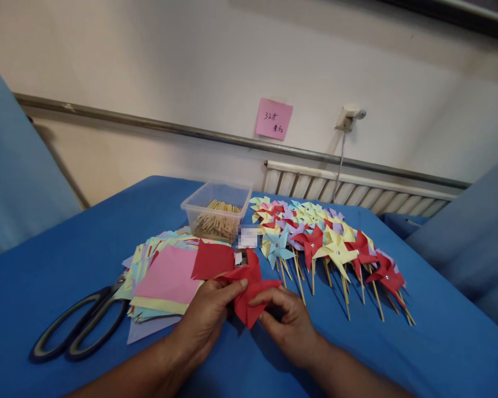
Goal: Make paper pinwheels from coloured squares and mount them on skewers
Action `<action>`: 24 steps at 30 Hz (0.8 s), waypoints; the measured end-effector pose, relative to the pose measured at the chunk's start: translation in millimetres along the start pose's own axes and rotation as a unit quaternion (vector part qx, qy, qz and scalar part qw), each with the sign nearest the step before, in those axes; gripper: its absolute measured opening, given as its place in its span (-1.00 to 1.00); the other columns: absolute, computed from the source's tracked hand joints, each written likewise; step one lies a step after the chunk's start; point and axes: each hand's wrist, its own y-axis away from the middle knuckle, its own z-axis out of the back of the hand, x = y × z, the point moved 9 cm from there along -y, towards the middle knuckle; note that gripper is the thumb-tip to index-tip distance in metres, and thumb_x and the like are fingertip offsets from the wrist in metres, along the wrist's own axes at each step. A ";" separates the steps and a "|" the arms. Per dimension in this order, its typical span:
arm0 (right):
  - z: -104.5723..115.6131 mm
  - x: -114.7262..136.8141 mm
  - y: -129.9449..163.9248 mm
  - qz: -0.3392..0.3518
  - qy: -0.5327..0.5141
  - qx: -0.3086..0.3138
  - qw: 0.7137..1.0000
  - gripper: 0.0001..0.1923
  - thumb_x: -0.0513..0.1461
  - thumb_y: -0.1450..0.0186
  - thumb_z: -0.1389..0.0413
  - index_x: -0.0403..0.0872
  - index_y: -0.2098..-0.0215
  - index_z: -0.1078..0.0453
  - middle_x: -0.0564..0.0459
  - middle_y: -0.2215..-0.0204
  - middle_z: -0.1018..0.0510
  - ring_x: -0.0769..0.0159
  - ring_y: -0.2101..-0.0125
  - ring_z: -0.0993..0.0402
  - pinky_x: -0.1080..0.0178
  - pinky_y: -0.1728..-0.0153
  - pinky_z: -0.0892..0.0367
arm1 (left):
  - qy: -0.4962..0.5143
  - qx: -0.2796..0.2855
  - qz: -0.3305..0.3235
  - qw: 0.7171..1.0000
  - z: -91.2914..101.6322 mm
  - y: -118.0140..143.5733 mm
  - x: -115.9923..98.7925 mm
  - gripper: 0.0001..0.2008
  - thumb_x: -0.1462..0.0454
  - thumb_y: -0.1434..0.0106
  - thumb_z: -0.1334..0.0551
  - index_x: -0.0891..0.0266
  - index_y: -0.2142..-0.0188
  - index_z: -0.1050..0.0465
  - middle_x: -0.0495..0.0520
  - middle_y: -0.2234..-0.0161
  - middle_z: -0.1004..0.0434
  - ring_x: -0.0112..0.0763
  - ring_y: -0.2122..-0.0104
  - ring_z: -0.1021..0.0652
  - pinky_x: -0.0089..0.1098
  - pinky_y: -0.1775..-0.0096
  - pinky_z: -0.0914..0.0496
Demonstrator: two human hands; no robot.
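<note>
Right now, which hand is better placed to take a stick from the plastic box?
Probably the left hand: the plastic box of sticks stands ahead on its side. The right hand lies nearer the finished pinwheels. Both hands pinch the red paper.

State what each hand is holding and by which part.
Both hands share one red paper piece, partly folded. The left hand pinches a folded flap at its upper left edge; the right hand holds its lower right edge. No stick is in either grip.
</note>
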 end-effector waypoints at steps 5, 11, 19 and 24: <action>0.1 -1.1 0.1 -0.003 0.007 -0.002 1.000 -0.77 -0.41 -0.13 -0.13 -0.01 0.32 -0.53 0.07 0.38 -0.57 0.33 0.36 -0.49 0.29 0.31 -0.38 | -0.006 0.006 0.004 1.000 -3.0 0.7 -0.9 -0.86 0.27 0.03 -0.40 0.27 0.43 -0.58 0.08 0.44 -0.63 -0.32 0.43 -0.55 -0.38 0.32 -0.40; 0.1 0.3 -0.5 -0.005 -0.001 -0.005 1.000 -0.78 -0.40 -0.13 -0.14 -0.01 0.32 -0.52 0.07 0.39 -0.58 0.32 0.36 -0.50 0.29 0.31 -0.38 | -0.016 0.017 0.004 1.000 -2.9 1.2 1.2 -0.86 0.26 0.00 -0.38 0.29 0.42 -0.59 0.12 0.43 -0.64 -0.31 0.43 -0.56 -0.38 0.30 -0.40; 0.4 1.9 0.6 -0.011 -0.006 -0.007 1.000 -0.77 -0.41 -0.13 -0.13 -0.02 0.32 -0.53 0.06 0.37 -0.58 0.32 0.35 -0.50 0.30 0.30 -0.38 | -0.012 0.014 0.002 1.000 -2.5 2.1 1.2 -0.83 0.25 -0.02 -0.37 0.30 0.37 -0.58 0.11 0.43 -0.64 -0.31 0.41 -0.56 -0.38 0.30 -0.42; 0.1 -0.4 1.3 -0.011 0.001 -0.006 1.000 -0.78 -0.41 -0.14 -0.13 -0.02 0.33 -0.53 0.06 0.38 -0.58 0.32 0.36 -0.50 0.30 0.31 -0.38 | -0.007 0.002 0.007 1.000 -1.9 2.6 1.4 -0.81 0.25 0.03 -0.40 0.28 0.38 -0.58 0.12 0.40 -0.65 -0.28 0.40 -0.57 -0.37 0.30 -0.42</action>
